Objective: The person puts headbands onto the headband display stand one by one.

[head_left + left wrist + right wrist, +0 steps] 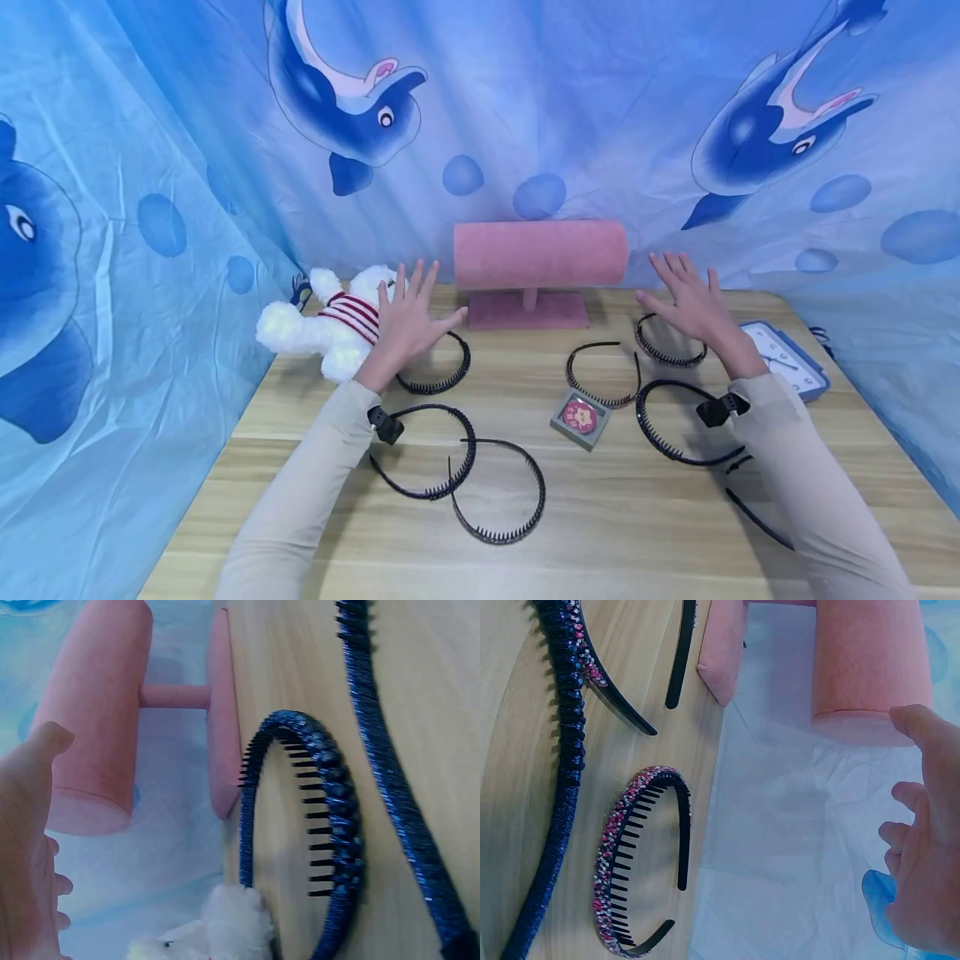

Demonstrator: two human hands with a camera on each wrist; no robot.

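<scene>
Your hands are both spread wide with nothing in them: left [411,321], right [693,307], fingers straight and reaching toward the backdrop [570,108]. The pink stand [540,257] sits at the far side of the desk [637,542], squarely between them, and its roll runs crosswise, left to right, so each end faces one of your hands. Neither is clearly the nearer by much; your left thumb looks just beside the foot, while your right fingertips lie near the roll's right end, and you can't tell from here how high either hand hangs. For the headbands, the side decides: the upper left band [442,388] lies just below your left hand, partly hidden by it, and the sequinned band [675,362] lies just under your right, its gap facing away from you and its curve toward you. Judge each of those as belonging to the hand above it, with the stand roughly midway, inward from both. The toy [348,321] crowds your left wrist, and the clock [787,358] your right.
</scene>
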